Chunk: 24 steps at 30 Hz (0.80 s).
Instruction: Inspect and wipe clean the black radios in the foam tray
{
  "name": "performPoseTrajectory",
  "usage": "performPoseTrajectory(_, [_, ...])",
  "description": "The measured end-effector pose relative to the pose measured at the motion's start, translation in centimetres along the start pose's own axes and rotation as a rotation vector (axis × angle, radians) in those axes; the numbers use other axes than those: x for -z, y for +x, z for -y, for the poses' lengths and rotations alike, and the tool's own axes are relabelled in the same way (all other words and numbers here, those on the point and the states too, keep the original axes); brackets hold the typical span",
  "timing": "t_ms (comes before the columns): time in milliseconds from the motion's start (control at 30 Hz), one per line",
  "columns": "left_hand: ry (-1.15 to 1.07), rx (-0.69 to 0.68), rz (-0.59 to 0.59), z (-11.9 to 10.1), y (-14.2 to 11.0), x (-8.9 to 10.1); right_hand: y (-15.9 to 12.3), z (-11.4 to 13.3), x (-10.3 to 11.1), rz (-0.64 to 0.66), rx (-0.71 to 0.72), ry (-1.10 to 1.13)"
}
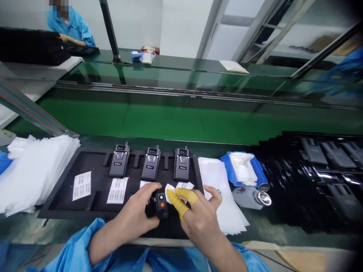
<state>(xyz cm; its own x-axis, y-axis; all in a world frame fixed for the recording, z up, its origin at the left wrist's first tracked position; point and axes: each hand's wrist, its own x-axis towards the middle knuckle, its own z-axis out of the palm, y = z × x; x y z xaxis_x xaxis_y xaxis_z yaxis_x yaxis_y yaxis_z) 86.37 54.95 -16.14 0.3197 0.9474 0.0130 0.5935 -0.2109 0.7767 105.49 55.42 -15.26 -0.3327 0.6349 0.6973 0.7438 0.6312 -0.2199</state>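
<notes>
My left hand is closed around a small black radio with an orange button, held over the near edge of a black tray. My right hand, with yellow finger cots on thumb and forefinger, pinches a small white wipe against the radio's top. Three black radios stand upright in the tray's far slots. White label sheets lie in the tray.
A stack of white foam bags lies left. White sheets, a blue box of wipes and a metal-topped dispenser bottle sit right. Black trays are stacked far right. A green conveyor runs behind; another person works far left.
</notes>
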Motion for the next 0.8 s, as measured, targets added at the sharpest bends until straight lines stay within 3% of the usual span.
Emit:
performPoseTrajectory(267, [0.038,-0.051,0.002,0.1,-0.1,0.1,0.3,1.0,-0.5,0.021,0.047,0.076])
performPoseTrajectory(400, [0.062,-0.075,-0.021,0.4,-0.2,-0.4,-0.4,1.3,-0.8,-0.009,-0.007,0.026])
performPoseTrajectory(700, [0.073,-0.057,-0.031,0.1,-0.2,-0.3,-1.2,0.3,-0.2,-0.05,-0.09,-0.013])
performPoseTrajectory(800, [0.09,-0.063,-0.033,0.1,-0.4,-0.1,-1.8,-0.4,-1.0,-0.094,-0.112,0.045])
